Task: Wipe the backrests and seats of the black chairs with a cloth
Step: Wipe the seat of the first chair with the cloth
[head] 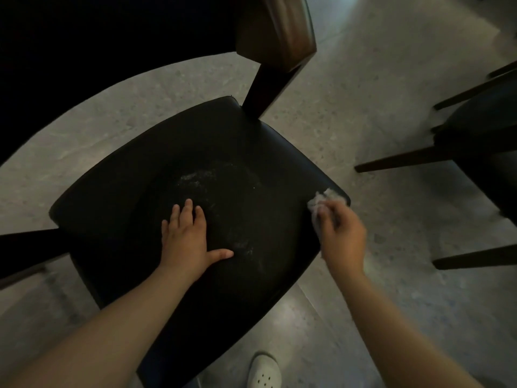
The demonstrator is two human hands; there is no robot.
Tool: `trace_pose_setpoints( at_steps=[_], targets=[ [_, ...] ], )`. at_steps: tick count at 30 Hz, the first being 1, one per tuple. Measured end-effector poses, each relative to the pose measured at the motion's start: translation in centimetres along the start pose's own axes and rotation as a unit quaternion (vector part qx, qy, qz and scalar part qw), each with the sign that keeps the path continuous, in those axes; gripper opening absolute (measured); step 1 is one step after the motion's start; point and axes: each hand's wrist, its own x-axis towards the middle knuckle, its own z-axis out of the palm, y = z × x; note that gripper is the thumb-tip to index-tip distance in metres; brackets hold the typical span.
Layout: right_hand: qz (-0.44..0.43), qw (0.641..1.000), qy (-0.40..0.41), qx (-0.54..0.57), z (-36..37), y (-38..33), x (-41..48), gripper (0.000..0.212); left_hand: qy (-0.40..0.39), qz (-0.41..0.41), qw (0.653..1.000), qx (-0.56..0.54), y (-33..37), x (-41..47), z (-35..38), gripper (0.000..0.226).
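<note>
Clenched in the right hand (342,236), a crumpled pale cloth (321,201) sticks out past the curled fingers and presses on the right corner of the black seat (134,175), right at its edge. Left hand (187,239) lies flat and open on the middle of the same seat, fingers spread, thumb pointing toward the right, gripping nothing. Faint whitish smears and specks show on the seat surface just ahead of the left fingertips and beside the thumb. At the far side of the seat a dark post rises to the curved backrest (277,32), whose end catches a brownish sheen; the rest of the backrest sweeps across the upper left as a dark band. Under the chair is a grey speckled floor (363,93). A second dark chair (481,141) with slanted legs stands well apart on the right. Near the bottom edge a white perforated shoe (264,372) rests on the floor, just beside the seat's near corner
</note>
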Motion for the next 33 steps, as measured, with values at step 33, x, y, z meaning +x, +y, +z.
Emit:
trace_pose_setpoints(
  at_steps=[33],
  targets=[
    [-0.03, 0.998, -0.046, 0.012, 2.2, -2.5, -4.5, 0.016, -0.01, -0.012, 1.0, 0.0, 0.2, 0.3, -0.1, 0.12]
  ],
)
